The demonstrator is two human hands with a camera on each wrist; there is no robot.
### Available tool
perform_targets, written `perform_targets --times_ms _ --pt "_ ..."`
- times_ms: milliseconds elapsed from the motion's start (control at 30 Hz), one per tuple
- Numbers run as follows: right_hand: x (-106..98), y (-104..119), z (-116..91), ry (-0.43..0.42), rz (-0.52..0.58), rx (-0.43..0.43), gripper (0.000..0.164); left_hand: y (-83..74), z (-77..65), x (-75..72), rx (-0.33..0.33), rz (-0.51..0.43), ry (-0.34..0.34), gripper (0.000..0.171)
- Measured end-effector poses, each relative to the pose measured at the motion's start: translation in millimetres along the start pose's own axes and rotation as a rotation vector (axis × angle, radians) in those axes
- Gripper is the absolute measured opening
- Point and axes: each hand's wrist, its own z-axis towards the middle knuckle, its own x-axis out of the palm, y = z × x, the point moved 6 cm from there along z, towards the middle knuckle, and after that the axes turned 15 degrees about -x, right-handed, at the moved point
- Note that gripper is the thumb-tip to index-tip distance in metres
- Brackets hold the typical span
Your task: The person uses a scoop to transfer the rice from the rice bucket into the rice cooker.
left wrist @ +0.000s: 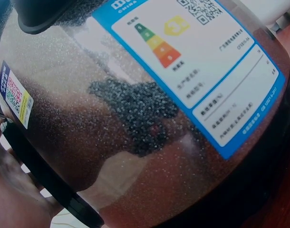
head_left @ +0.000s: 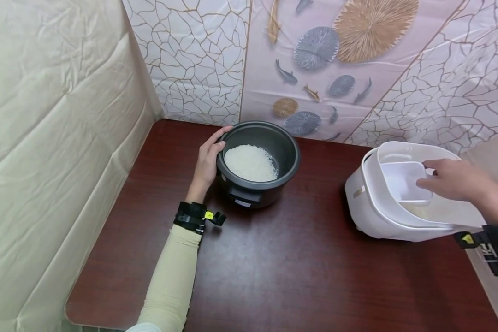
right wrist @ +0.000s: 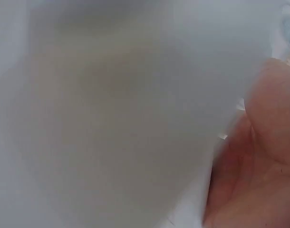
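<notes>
A dark rice cooker [head_left: 269,193] stands lidless near the table's back edge, white rice [head_left: 251,163] covering part of its bottom. At its left side my left hand [head_left: 207,159] grips the rim, the thumb lying near the top edge. The left wrist view shows that hand beside a black side handle [left wrist: 50,175]. Over on the right, my right hand [head_left: 456,180] holds a white scoop [head_left: 402,180] by its handle end, inside the white rice bin [head_left: 365,207]. Pale grains [head_left: 419,211] show below the scoop. Up close, the blurred scoop fills most of the right wrist view.
The dark red table [head_left: 307,272] extends between cooker and bin and toward the front. A patterned wall covering [head_left: 199,60] rises behind it, and a padded cream covering [head_left: 54,161] borders the left. An energy label [left wrist: 197,71] is stuck on the cooker.
</notes>
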Motion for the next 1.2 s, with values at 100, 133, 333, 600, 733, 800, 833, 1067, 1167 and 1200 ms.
perform_targets --times_ms 100,133,333,600,733,800,833,1067,1167,1200 --pt "2.0 -0.2 1.1 -0.009 0.016 -0.006 0.054 0.6 0.7 -0.2 0.001 0.001 -0.001 0.046" --pt "2.7 -0.5 0.7 -0.008 0.022 -0.003 0.054 0.5 0.6 -0.2 0.000 0.000 -0.001 0.046" --pt "7.4 -3.2 -2.1 -0.007 0.051 0.032 0.058 -0.7 -0.3 0.2 -0.011 -0.014 0.007 0.046" --pt "9.6 5.7 -1.3 -0.061 0.068 -0.001 0.056 -1.5 -1.0 0.2 -0.010 -0.026 -0.003 0.046" --pt "11.0 16.0 2.3 -0.068 0.082 -0.008 0.059 0.4 -0.5 1.3 -0.010 -0.035 0.008 0.046" --pt "10.8 23.5 5.9 -0.077 0.083 -0.023 0.057 0.9 -0.8 1.2 -0.009 -0.041 0.013 0.046" --pt "10.5 27.1 7.5 -0.081 0.082 -0.028 0.055 0.8 -0.7 1.2 -0.009 -0.041 0.015 0.047" --pt "6.6 50.1 17.6 -0.093 0.076 -0.045 0.042 -3.7 -0.9 1.2 -0.021 -0.027 0.018 0.048" --pt "6.6 57.9 21.7 -0.090 0.081 -0.052 0.040 -3.6 -0.9 0.6 -0.022 -0.027 0.019 0.048" --pt "6.9 60.6 23.1 -0.091 0.084 -0.056 0.041 -3.2 -0.9 0.4 -0.023 -0.027 0.019 0.048"
